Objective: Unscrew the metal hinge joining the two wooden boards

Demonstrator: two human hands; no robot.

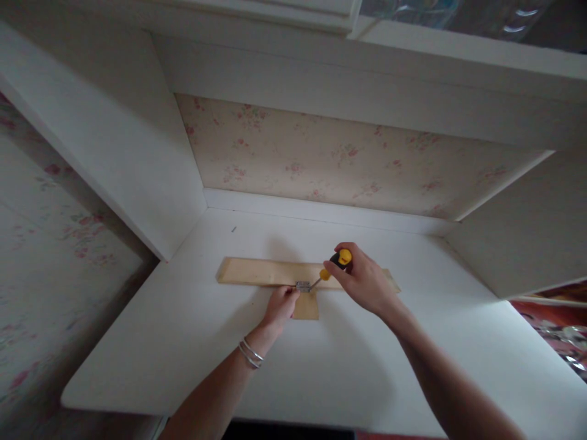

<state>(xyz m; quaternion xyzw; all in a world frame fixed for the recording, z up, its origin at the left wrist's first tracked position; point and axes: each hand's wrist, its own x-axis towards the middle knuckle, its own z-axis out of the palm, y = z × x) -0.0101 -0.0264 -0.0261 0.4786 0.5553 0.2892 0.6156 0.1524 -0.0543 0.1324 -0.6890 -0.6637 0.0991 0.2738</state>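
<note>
My right hand [364, 278] is closed round the yellow and black handle of a screwdriver [340, 259]. The screwdriver slants down to the left, its tip at the right side of a small metal hinge [303, 286]. At the hinge's left end, the fingers of my left hand [279, 307] are pinched together against it. The hinge lies at the front edge of a long wooden board [257, 271], where a short wooden piece [307, 305] meets it. My right hand covers part of the long board.
Both boards lie on a white desk top [151, 342]. A small screw-like piece [233, 230] lies behind the long board at the left. White side panels [114, 134] flank the desk top, and a cabinet [284, 12] overhangs it.
</note>
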